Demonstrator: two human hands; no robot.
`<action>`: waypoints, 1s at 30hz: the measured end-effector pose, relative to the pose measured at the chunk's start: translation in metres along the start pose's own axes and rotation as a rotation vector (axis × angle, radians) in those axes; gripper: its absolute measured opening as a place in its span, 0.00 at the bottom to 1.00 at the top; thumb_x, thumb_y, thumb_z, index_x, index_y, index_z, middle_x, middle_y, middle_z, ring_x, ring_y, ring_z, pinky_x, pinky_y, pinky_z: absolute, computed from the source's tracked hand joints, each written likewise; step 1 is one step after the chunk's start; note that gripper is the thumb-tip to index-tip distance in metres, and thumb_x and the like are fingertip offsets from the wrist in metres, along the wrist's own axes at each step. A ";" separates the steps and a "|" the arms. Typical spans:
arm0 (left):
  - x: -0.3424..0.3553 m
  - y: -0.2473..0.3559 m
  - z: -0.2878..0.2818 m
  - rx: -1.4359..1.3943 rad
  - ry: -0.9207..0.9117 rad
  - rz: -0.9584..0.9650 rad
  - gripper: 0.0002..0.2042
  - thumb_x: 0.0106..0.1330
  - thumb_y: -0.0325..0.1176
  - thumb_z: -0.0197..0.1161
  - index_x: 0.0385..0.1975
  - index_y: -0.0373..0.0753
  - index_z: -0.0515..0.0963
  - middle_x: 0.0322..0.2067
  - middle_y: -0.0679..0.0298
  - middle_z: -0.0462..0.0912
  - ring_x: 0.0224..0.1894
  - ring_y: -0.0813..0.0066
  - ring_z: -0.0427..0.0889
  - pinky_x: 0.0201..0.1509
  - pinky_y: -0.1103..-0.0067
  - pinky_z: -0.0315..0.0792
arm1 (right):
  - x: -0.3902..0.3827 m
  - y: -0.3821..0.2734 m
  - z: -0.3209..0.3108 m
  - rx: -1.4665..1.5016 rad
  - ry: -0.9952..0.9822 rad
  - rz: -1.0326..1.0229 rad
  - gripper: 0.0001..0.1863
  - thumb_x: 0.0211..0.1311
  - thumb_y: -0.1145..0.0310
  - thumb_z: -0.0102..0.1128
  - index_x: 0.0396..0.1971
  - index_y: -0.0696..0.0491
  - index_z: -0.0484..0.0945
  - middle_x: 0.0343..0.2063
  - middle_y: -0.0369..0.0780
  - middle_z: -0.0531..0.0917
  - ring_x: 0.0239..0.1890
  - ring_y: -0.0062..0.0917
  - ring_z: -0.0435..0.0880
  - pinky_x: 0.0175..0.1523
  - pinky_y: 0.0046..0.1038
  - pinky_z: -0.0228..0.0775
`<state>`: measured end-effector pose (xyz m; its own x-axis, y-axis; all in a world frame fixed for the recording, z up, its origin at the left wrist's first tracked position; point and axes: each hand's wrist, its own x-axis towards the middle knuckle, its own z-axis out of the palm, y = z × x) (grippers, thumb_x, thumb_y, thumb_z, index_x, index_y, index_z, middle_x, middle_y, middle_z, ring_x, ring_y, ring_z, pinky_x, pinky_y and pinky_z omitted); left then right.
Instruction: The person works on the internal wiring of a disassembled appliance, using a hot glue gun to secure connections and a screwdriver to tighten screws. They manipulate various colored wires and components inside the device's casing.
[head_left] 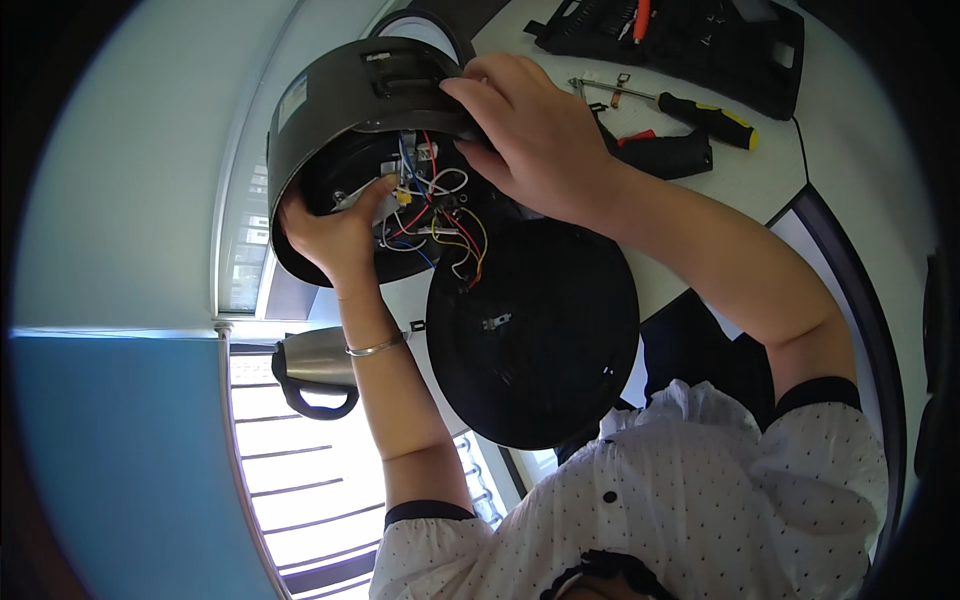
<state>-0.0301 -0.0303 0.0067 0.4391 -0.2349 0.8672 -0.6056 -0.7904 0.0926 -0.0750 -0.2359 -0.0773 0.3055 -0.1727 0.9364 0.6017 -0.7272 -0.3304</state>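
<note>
A dark, round appliance body (345, 95), like a rice cooker, lies tipped with its opened underside facing me. Red, blue, white and yellow wires (465, 235) spread out of it toward a detached round black cover (540, 350). My left hand (340, 235) reaches into the opening, its thumb against metal parts beside a small yellow piece (403, 197). Between that thumb and the fingers shows a silvery plate (345, 198); its grip is partly hidden. My right hand (535, 135) is closed over the body's upper right edge, with some fingertips out of sight behind it.
Right of the body lie a yellow-and-black screwdriver (708, 120), a black-handled tool with a red part (665, 153) and a small copper-coloured piece (619, 90). A black tool case (690, 50) lies open at the far side. A steel kettle (318, 360) stands at left.
</note>
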 end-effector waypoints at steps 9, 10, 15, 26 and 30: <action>0.000 0.003 -0.001 0.016 -0.002 0.001 0.38 0.26 0.31 0.82 0.45 0.28 0.76 0.43 0.54 0.81 0.45 0.64 0.79 0.55 0.74 0.72 | 0.011 0.004 0.004 0.032 0.082 -0.030 0.28 0.36 0.69 0.72 0.42 0.54 0.74 0.36 0.37 0.74 0.41 0.29 0.75 0.34 0.28 0.75; 0.000 0.003 -0.002 0.015 -0.005 0.001 0.38 0.26 0.31 0.82 0.45 0.28 0.76 0.43 0.54 0.81 0.45 0.64 0.79 0.54 0.74 0.72 | 0.015 0.006 0.007 0.038 0.098 -0.045 0.28 0.35 0.69 0.73 0.42 0.54 0.74 0.36 0.37 0.74 0.41 0.29 0.75 0.35 0.29 0.74; 0.000 -0.001 -0.001 0.024 0.008 0.011 0.38 0.25 0.32 0.83 0.45 0.29 0.77 0.43 0.55 0.81 0.44 0.64 0.79 0.54 0.73 0.73 | 0.027 0.014 0.014 0.050 0.007 -0.088 0.29 0.35 0.72 0.73 0.43 0.55 0.75 0.40 0.40 0.76 0.46 0.34 0.75 0.48 0.33 0.69; -0.001 -0.002 -0.001 0.020 0.007 0.027 0.39 0.25 0.34 0.83 0.45 0.30 0.76 0.44 0.54 0.80 0.46 0.62 0.79 0.54 0.73 0.73 | 0.036 0.014 0.010 -0.046 -0.071 -0.206 0.33 0.31 0.76 0.73 0.46 0.54 0.73 0.44 0.40 0.74 0.50 0.35 0.73 0.52 0.35 0.67; 0.000 0.004 -0.002 0.016 0.008 0.013 0.39 0.26 0.36 0.83 0.46 0.30 0.76 0.45 0.54 0.80 0.47 0.61 0.79 0.55 0.72 0.72 | 0.032 0.019 0.011 -0.011 -0.091 -0.173 0.33 0.36 0.74 0.72 0.49 0.55 0.71 0.46 0.42 0.74 0.52 0.37 0.72 0.55 0.36 0.67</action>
<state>-0.0341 -0.0327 0.0077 0.4259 -0.2405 0.8722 -0.6007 -0.7960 0.0739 -0.0457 -0.2478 -0.0554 0.2640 0.0156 0.9644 0.6428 -0.7483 -0.1638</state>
